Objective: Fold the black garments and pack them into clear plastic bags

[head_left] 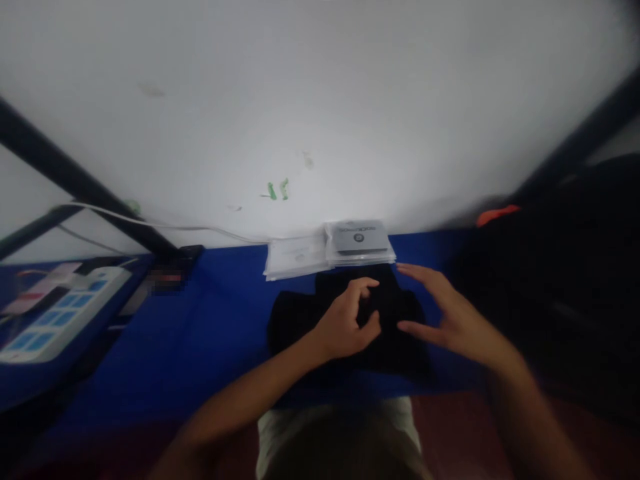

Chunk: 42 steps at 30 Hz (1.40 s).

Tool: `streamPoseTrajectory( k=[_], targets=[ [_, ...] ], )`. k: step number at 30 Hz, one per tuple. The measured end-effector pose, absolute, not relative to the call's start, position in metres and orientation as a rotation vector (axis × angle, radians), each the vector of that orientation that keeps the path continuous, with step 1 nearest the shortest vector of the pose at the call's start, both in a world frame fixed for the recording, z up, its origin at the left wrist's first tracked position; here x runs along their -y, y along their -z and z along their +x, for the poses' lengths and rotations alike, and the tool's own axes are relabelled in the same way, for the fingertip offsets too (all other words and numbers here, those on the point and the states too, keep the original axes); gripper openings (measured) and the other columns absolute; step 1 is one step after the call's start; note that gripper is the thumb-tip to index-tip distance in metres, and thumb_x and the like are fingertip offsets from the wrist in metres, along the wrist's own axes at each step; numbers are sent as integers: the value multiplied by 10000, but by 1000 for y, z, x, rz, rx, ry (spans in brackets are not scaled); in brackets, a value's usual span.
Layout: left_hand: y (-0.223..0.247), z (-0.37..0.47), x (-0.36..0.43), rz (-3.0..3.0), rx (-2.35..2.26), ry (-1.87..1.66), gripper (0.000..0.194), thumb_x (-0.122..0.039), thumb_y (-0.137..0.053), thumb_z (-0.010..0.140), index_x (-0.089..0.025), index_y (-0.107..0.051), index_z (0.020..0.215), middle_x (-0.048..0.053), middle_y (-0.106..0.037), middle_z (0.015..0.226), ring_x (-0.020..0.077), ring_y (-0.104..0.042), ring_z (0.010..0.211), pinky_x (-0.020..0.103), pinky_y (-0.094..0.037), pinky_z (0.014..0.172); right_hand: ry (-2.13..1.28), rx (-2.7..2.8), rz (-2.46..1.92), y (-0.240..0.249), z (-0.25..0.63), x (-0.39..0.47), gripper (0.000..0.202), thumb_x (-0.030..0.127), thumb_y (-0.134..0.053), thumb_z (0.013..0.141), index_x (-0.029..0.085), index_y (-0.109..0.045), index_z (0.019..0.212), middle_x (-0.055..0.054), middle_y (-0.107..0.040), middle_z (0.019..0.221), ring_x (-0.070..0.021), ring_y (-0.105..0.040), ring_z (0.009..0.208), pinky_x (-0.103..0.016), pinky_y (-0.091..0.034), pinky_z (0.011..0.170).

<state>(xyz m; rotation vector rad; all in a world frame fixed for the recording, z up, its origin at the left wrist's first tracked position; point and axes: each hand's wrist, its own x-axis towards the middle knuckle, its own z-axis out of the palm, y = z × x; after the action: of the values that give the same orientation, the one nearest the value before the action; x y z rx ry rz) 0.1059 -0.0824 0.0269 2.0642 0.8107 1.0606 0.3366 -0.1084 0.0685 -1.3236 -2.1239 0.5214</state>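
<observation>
A black cloth item [300,320], perhaps a folded garment, lies on the blue tabletop in front of me; its dark folds are hard to make out. Over its middle is my left hand [347,323], fingers bent and the thumb apart from them, with nothing visible between. My right hand [445,317] is at the cloth's right side, thumb and fingers spread wide and holding nothing. Whether either hand touches the fabric I cannot tell. Just behind the cloth sit a grey packet [363,238] with printed lettering and a flat white packet [295,257].
A white power strip [65,313] with blue sockets is at the left. A white cable [200,228] runs along the wall [320,100] to the packets. Beside the blue table surface [200,333], a large dark mass [565,300] fills the right, with an orange item [497,215] behind.
</observation>
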Motion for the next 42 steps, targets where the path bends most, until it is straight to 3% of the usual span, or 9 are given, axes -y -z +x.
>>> streamPoseTrajectory(
  k=[2,5,7,10,13,18,21,28,42],
  targets=[
    [-35,109,89,2074,-662,-1172,495,-182,-558,824,-221,-385,1285,48,-538,979,168,-566,845,316,-499,768,-806,2211,-1153,-81,330,87,759,404,-765,736,245,-435,1401,-123,-521,1374,-312,-499,1259,-502,-383,1072],
    [-41,109,90,2049,-646,-1298,444,-189,-562,842,-222,-419,1261,71,-545,1047,182,-573,909,334,-501,823,-1412,2221,-995,-78,324,57,595,395,-803,664,209,-615,1197,-42,-682,1075,-251,-649,1009,-417,-515,926],
    [-41,105,83,1982,-792,-1344,413,-198,-564,853,-225,-438,1245,59,-550,1024,174,-572,898,322,-493,826,-1742,2130,-990,-63,319,45,454,368,-818,633,180,-679,1021,6,-698,893,-211,-673,843,-364,-558,816],
    [-32,92,62,1837,-1033,-1327,389,-228,-559,870,-228,-425,1235,19,-551,919,143,-567,804,284,-483,779,-1971,1825,-1055,-34,305,43,381,298,-836,611,154,-685,930,13,-700,833,-179,-666,769,-304,-557,745],
    [-14,65,31,1833,-1191,-1160,327,-304,-534,903,-220,-432,1203,-1,-575,852,137,-579,760,268,-479,752,-2020,1404,-1119,-7,290,48,441,236,-843,597,175,-658,993,15,-712,863,-167,-674,785,-277,-550,737],
    [15,-6,-23,2341,-1505,-723,248,-366,-563,884,-194,-587,1060,97,-589,1142,261,-521,1142,401,-406,998,-1966,1118,-1190,20,280,47,442,161,-830,553,187,-621,942,15,-710,812,-163,-677,708,-252,-553,627],
    [22,-39,-43,2431,-1494,-480,231,-353,-593,859,-199,-621,1028,94,-617,1127,265,-553,1097,400,-417,982,-1957,1124,-1187,28,280,44,440,150,-803,573,202,-611,965,26,-706,796,-158,-676,694,-248,-556,618],
    [26,-56,-57,2469,-1424,-354,204,-284,-482,903,-213,-655,984,93,-669,1070,248,-595,1058,372,-432,954,-1958,1218,-1180,26,280,43,514,118,-759,613,205,-609,1097,13,-707,867,-156,-677,762,-231,-556,640],
    [18,-70,-57,2528,-1264,-202,334,-443,-593,854,-218,-645,1095,83,-661,1198,260,-586,1126,373,-423,993,-1959,1270,-1154,28,283,41,558,125,-758,611,198,-613,1145,-6,-706,959,-175,-666,852,-275,-548,755]
  ],
)
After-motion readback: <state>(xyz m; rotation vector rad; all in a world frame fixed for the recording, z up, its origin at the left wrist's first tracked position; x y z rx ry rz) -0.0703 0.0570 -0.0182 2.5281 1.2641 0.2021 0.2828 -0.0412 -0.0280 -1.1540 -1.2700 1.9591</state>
